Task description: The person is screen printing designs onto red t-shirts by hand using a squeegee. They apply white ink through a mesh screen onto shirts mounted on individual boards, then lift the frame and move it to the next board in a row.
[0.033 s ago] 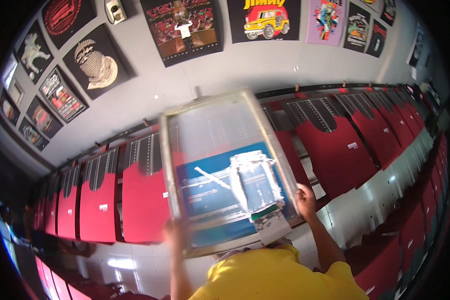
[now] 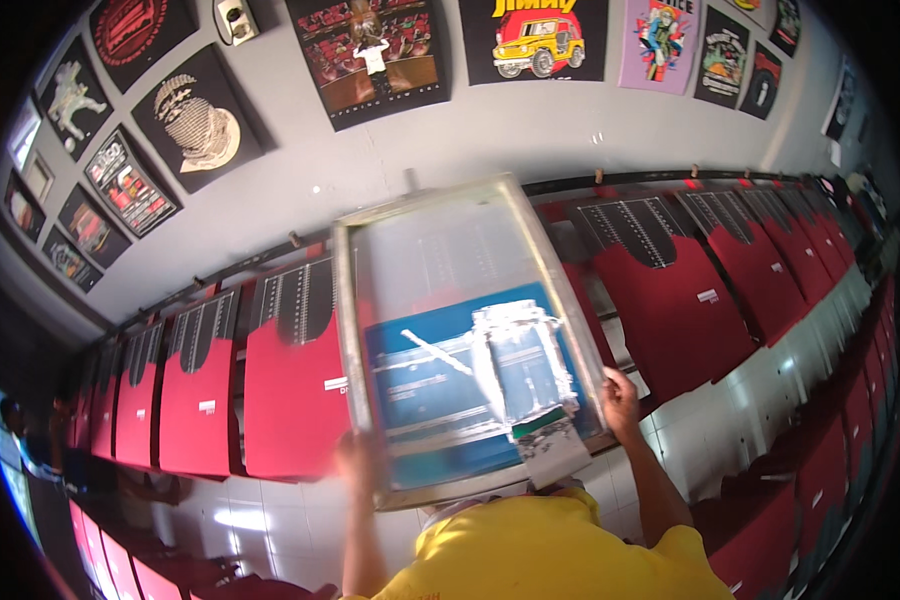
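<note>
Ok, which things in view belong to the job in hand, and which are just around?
Job in hand:
- framed screen, gripped by left hand and right hand
- white smears and green-edged grey piece on it
- probably the red garments alongside

Just around:
- wall pictures
- white wall fixture

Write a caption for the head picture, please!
Left hand and right hand hold a framed screen near red shirts.

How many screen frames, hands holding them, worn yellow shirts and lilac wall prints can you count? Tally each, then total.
Screen frame: 1
Hands, left hand and right hand: 2
Yellow shirt: 1
Lilac wall print: 1
Total: 5
</note>
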The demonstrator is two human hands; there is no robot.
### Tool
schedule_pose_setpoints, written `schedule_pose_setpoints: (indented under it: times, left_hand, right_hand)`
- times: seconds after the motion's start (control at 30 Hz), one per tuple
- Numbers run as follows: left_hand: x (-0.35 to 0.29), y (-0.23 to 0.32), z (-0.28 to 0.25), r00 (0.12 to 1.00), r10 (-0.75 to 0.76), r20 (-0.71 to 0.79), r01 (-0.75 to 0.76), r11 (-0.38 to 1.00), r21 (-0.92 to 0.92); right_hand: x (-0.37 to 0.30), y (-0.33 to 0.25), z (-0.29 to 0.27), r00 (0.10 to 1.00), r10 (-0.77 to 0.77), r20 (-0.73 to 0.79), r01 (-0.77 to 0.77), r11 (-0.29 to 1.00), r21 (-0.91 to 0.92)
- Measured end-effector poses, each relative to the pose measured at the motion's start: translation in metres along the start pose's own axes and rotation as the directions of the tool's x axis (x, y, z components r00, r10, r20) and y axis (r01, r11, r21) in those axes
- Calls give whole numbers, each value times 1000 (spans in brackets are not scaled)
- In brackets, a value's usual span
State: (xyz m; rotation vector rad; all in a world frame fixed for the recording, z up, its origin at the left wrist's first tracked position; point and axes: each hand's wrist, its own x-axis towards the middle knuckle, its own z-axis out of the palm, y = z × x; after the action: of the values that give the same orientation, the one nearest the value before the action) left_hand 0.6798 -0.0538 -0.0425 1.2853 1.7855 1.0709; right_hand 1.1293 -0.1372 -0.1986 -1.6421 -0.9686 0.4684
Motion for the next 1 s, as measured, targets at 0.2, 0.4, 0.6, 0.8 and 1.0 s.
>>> schedule_pose_setpoints:
  times: [0.2, 0.4, 0.6, 0.8, 1.0]
  left_hand:
    - [-15, -60, 91, 983, 176, -59, -155, 951, 266]
    - [1, -68, 115, 997, 79, -23, -61, 896, 440]
    - [-4, -30, 121, 1000, 21, -11, -14, 878, 478]
    - [-1, -23, 122, 998, 43, -50, -17, 900, 435]
    - [3, -23, 116, 998, 57, -27, -39, 895, 445]
  right_hand:
    - [44, 44, -77, 996, -73, 58, 73, 997, -5]
    - [66, 62, -84, 996, 25, 84, -16, 995, -103]
    - [73, 48, -75, 997, 50, 59, -44, 994, -97]
    - [69, 63, -68, 998, 35, 51, -28, 991, -129]
    - [72, 56, -64, 994, 69, 83, -56, 987, -152]
